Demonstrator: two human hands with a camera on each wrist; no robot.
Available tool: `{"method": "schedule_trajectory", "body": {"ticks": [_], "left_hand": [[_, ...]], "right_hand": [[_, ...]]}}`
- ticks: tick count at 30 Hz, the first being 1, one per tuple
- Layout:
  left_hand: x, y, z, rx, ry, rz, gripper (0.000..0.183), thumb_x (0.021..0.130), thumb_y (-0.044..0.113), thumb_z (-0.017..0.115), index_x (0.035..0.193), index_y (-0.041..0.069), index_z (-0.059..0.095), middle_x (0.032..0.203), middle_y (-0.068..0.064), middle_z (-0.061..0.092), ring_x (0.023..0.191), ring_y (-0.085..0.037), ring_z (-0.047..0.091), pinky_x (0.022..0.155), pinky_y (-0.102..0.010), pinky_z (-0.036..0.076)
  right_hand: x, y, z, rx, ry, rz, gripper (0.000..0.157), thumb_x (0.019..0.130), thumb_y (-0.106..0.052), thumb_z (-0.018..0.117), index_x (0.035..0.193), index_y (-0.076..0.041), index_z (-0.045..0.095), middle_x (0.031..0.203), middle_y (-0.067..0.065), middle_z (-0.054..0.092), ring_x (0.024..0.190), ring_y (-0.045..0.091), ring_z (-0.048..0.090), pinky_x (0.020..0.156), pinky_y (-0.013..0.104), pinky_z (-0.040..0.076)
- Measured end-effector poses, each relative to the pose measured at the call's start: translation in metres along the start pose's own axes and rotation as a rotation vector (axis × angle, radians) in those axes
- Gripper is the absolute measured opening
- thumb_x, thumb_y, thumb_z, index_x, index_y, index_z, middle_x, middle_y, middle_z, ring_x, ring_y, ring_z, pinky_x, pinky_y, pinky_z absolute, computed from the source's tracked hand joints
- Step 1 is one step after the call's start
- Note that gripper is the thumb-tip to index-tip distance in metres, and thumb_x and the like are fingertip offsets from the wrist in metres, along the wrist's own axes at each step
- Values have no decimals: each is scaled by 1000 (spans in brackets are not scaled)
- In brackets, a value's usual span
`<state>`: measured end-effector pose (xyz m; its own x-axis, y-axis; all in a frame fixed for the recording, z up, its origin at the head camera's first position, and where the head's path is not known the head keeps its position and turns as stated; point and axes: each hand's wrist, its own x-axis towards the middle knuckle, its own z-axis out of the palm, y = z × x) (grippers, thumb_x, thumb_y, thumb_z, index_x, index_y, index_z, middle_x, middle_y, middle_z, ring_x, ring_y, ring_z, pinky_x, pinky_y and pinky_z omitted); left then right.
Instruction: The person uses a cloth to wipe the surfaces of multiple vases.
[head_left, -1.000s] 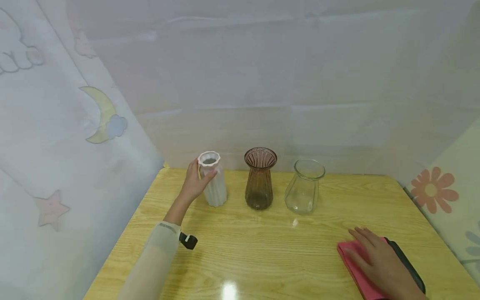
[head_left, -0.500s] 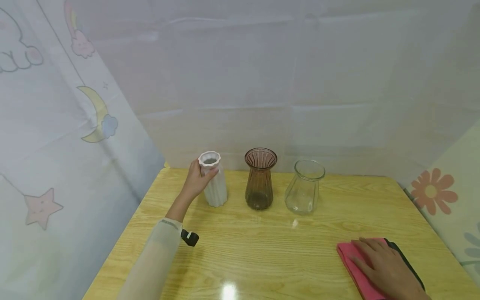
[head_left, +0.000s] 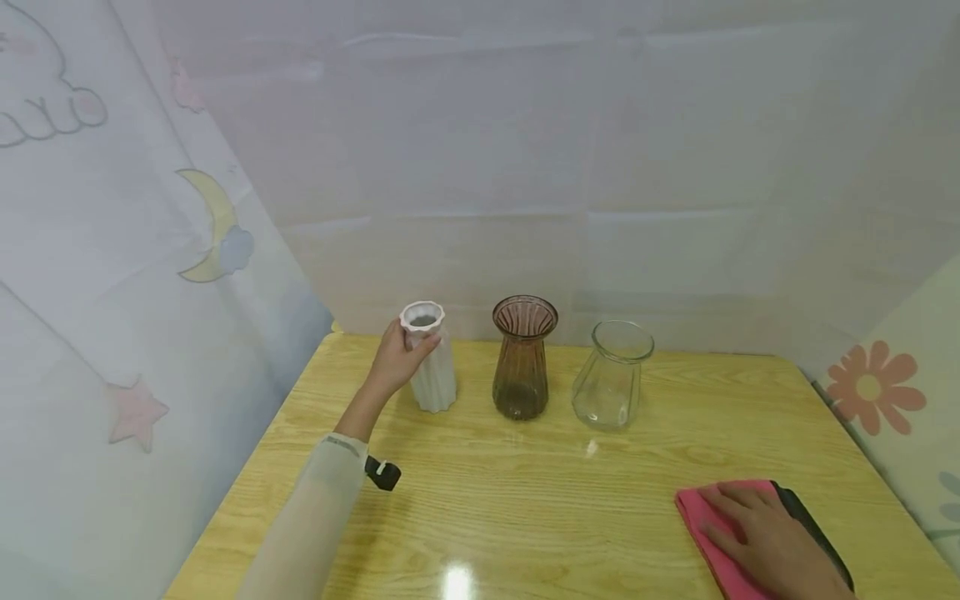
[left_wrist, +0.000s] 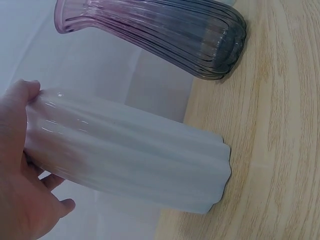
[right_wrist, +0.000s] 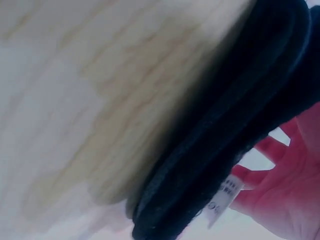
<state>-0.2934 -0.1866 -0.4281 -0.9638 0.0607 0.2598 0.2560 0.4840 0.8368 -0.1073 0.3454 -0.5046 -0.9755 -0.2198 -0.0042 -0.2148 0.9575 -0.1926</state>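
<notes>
Near the back left of the table, my left hand [head_left: 396,360] grips a white fluted vase [head_left: 433,379] just below its scalloped rim, thumb on the near side. The left wrist view shows the white vase [left_wrist: 135,150] upright, its base at the wooden surface, with the left hand [left_wrist: 25,170] around its neck. My right hand [head_left: 772,542] lies with fingers extended on a folded pink cloth [head_left: 693,504] at the front right. In the right wrist view, the cloth's dark folded part [right_wrist: 220,120] with a white label [right_wrist: 225,200] partly covers the right hand [right_wrist: 285,190].
Right of the white vase stand a brownish-purple ribbed glass vase [head_left: 521,375] and a clear glass vase [head_left: 607,387]. All are on a wooden table [head_left: 525,517] in front of a pale sheet backdrop [head_left: 480,167]. A dark edge [head_left: 813,529] shows beside the pink cloth.
My right hand has settled lower and flatter on the pink cloth. The left hand keeps its grip on the white vase, which stays in place. The head view has shifted slightly.
</notes>
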Motion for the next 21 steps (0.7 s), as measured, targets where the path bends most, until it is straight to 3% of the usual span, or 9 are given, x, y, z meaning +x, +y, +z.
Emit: {"method": "schedule_trajectory", "body": {"ticks": [7, 12, 17, 21], "left_hand": [[-4, 0, -4, 8, -10, -71, 81, 95, 50, 66, 152, 1, 34, 147, -22, 44, 136, -41, 46, 109, -57, 40], [-4, 0, -2, -10, -19, -72, 81, 95, 52, 66, 152, 3, 35, 148, -21, 43, 137, -40, 45, 109, -58, 40], [-4, -1, -1, -21, -26, -71, 81, 95, 50, 67, 153, 4, 34, 148, -20, 44, 138, -40, 44, 108, -59, 40], [-6, 0, 0, -34, -30, -72, 80, 95, 50, 67, 152, 4, 35, 147, -21, 44, 137, -41, 44, 107, -59, 41]], "right_hand": [[6, -7, 2, 22, 54, -29, 46, 85, -33, 81, 121, -6, 72, 115, 13, 69, 109, 39, 63, 88, 60, 50], [10, -10, -3, 19, 61, -8, 30, 82, -23, 84, 106, -8, 74, 99, 7, 71, 93, 28, 66, 82, 53, 52], [13, -12, -4, 12, 54, -13, 21, 81, -17, 83, 96, -17, 69, 81, -5, 63, 72, 14, 49, 66, 36, 43], [12, -10, -4, 18, 53, -24, 21, 82, -15, 82, 97, -18, 68, 79, -7, 60, 70, 13, 46, 64, 34, 41]]}}
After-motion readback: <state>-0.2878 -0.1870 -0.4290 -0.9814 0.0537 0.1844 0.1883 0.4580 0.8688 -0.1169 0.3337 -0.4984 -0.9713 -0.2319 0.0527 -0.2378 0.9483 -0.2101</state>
